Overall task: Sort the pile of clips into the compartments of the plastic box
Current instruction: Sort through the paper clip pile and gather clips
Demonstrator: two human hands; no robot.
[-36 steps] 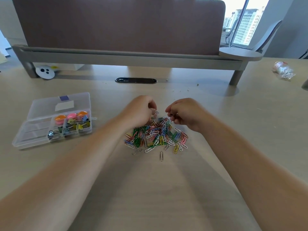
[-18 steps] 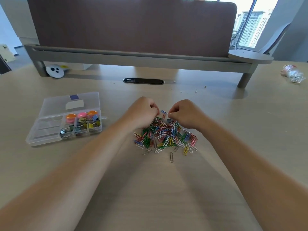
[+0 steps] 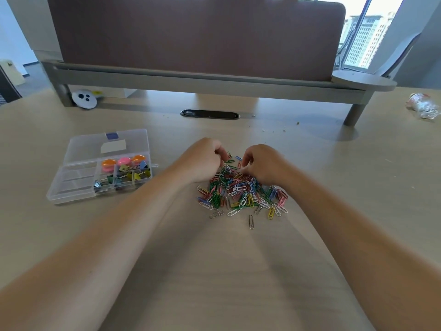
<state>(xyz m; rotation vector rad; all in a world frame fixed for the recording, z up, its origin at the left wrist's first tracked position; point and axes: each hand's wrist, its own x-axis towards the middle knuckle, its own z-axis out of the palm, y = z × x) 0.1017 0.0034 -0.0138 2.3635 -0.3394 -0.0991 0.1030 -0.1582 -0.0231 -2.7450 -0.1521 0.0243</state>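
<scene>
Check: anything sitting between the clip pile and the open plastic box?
No object does. Bare desk separates the clip pile from the open plastic box; only the person's left forearm crosses that stretch.

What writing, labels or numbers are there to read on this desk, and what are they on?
None can be read.
white label on the plastic box lid: no print that I can make out.
crumpled bottle wrapper: too blurred to read.
</scene>
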